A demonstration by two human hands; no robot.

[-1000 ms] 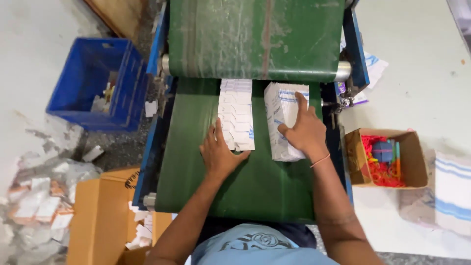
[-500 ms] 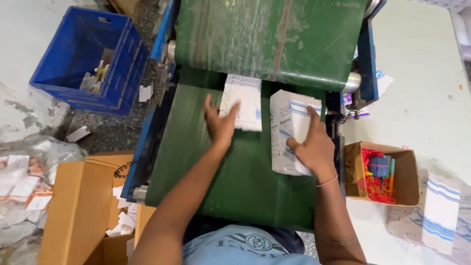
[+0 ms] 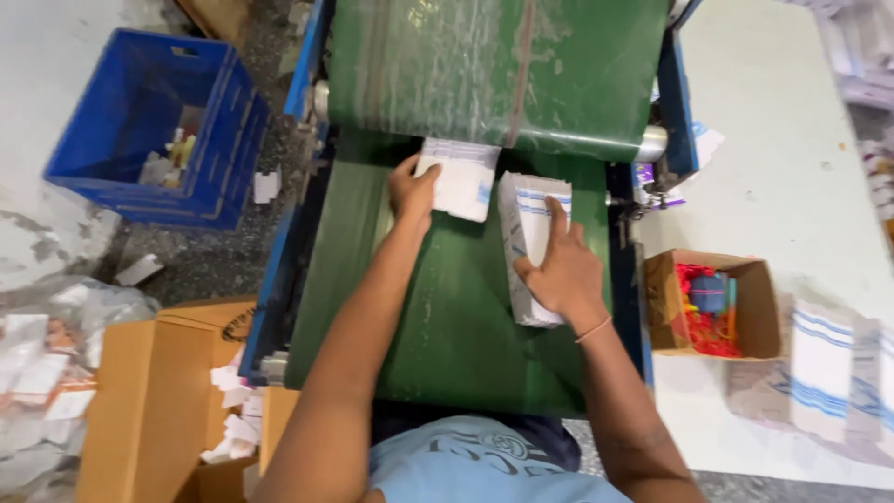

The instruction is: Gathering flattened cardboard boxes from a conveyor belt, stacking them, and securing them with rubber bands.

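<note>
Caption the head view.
Left hand pushes a white carton stack under the green belt; right hand presses another stack.

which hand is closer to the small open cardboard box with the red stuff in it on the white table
Right. The right hand rests on a white striped pack on the green belt, just left of the cardboard box. The left hand presses a white stack farther left, up near the roller.
</note>
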